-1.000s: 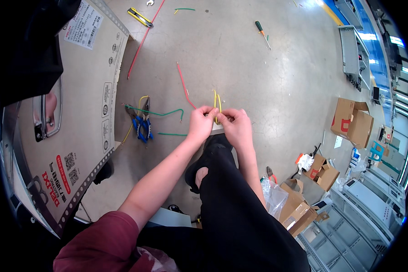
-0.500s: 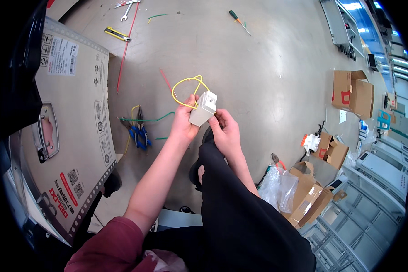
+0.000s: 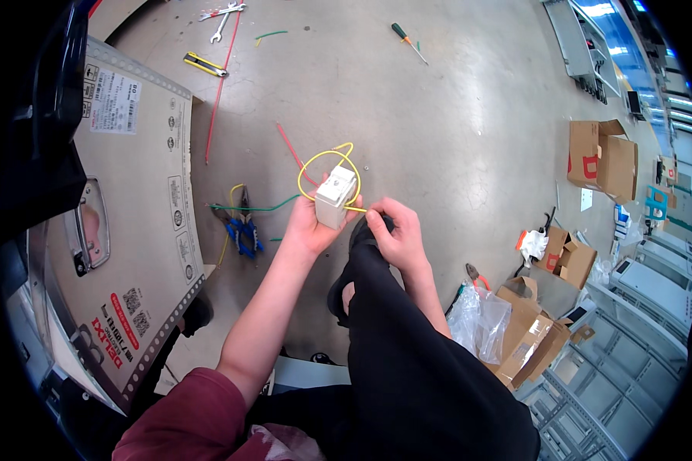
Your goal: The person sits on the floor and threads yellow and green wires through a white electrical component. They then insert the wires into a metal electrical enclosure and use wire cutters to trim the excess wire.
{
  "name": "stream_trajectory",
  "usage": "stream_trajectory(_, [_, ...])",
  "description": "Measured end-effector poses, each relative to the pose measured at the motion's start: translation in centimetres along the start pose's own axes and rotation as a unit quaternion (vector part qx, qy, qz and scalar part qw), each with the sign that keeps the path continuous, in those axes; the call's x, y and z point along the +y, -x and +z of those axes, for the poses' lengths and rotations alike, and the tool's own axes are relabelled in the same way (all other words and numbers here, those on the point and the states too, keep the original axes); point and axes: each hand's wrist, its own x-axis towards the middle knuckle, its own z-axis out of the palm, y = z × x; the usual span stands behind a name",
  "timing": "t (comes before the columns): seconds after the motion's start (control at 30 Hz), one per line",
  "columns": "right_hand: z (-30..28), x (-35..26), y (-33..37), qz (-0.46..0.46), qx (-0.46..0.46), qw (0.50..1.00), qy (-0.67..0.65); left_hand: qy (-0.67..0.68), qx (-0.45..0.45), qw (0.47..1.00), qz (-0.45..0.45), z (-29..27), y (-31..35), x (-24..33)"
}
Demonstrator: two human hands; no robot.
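Note:
A small white box-shaped electrical part [image 3: 333, 206] rests in my left hand [image 3: 306, 230], whose fingers curl round it from below and behind. Yellow wire [image 3: 356, 208] loops round the part, and one end sticks out to the right. My right hand [image 3: 398, 233] pinches that end between thumb and fingertips. Beside my left hand, a green wire [image 3: 257, 208] trails off to the left, and a red wire [image 3: 288, 144] lies just beyond; whether either touches the part is hidden.
Blue-handled pliers [image 3: 244, 233] lie on the floor at left, next to a large printed panel [image 3: 142, 177] with a metal handle. Farther off are a yellow utility knife [image 3: 205, 64], wrenches [image 3: 219, 29] and a screwdriver [image 3: 407, 40]. Cardboard boxes [image 3: 584, 157] and a plastic bag [image 3: 480, 319] sit at right.
The white part has turned more upright in my left hand. My right hand has drawn away from it to the right, with the yellow wire's end now showing between them.

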Motion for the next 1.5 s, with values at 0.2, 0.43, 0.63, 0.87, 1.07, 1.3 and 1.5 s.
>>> stream_trajectory(0.2, [-2.0,-0.8,2.2,0.008,0.012,1.000,0.010,0.000,-0.006,1.000,-0.021,0.0,0.6,1.4])
stream_trajectory(0.43, [-3.4,-3.6,3.3,-0.062,-0.006,0.994,0.094,-0.074,0.030,0.997,-0.022,1.1,0.9,0.2])
stream_trajectory(0.63, [-4.2,-5.0,3.5,-0.060,-0.022,0.991,0.120,-0.080,0.093,0.992,0.017,1.9,0.6,0.5])
stream_trajectory(0.87, [-6.0,-5.5,5.3,-0.047,-0.030,0.988,0.145,-0.088,0.075,0.989,0.088,1.6,-0.6,2.9])
stream_trajectory(1.07, [-7.8,-7.3,6.5,-0.029,-0.035,0.987,0.155,-0.167,0.070,0.976,0.117,1.7,-0.7,3.7])
stream_trajectory(1.3, [-9.5,-8.3,8.2,-0.018,-0.051,0.988,0.144,-0.159,0.058,0.978,0.124,2.1,-0.3,4.1])
stream_trajectory(1.5, [-10.6,-4.2,9.0,0.045,-0.017,0.992,0.117,-0.121,-0.105,0.978,0.138,3.1,2.2,3.4])
